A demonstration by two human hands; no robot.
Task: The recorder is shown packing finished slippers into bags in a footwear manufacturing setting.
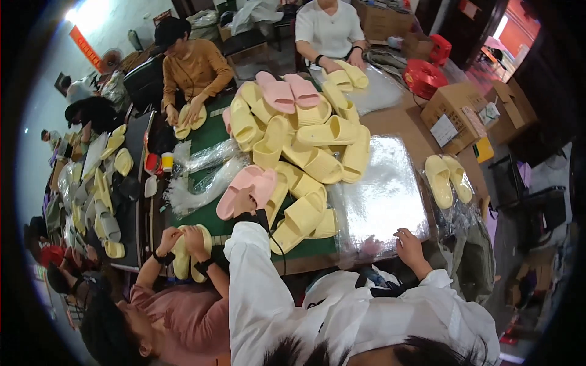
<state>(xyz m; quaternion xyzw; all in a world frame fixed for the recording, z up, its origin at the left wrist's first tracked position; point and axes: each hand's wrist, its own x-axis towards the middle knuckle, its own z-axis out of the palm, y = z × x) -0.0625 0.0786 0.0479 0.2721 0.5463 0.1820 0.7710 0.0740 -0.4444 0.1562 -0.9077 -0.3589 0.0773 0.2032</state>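
Observation:
A pair of pink slippers (238,190) lies at the near left edge of a heap of slippers. My left hand (245,201) is closed on this pair, with the fingertips partly hidden against it. To the right, my right hand (411,248) holds nothing, its fingers apart by the near right corner of a stack of clear plastic bags (381,195). Between my hands and beyond them rises the heap of yellow slippers (303,218), with another pink pair (287,91) on top at the far side.
A bagged yellow pair (448,180) lies right of the bag stack. Cardboard boxes (455,116) and a red roll of twine (424,78) stand at the far right. Co-workers handle yellow slippers at left and across the table. Bundled clear film (207,183) lies on the green mat.

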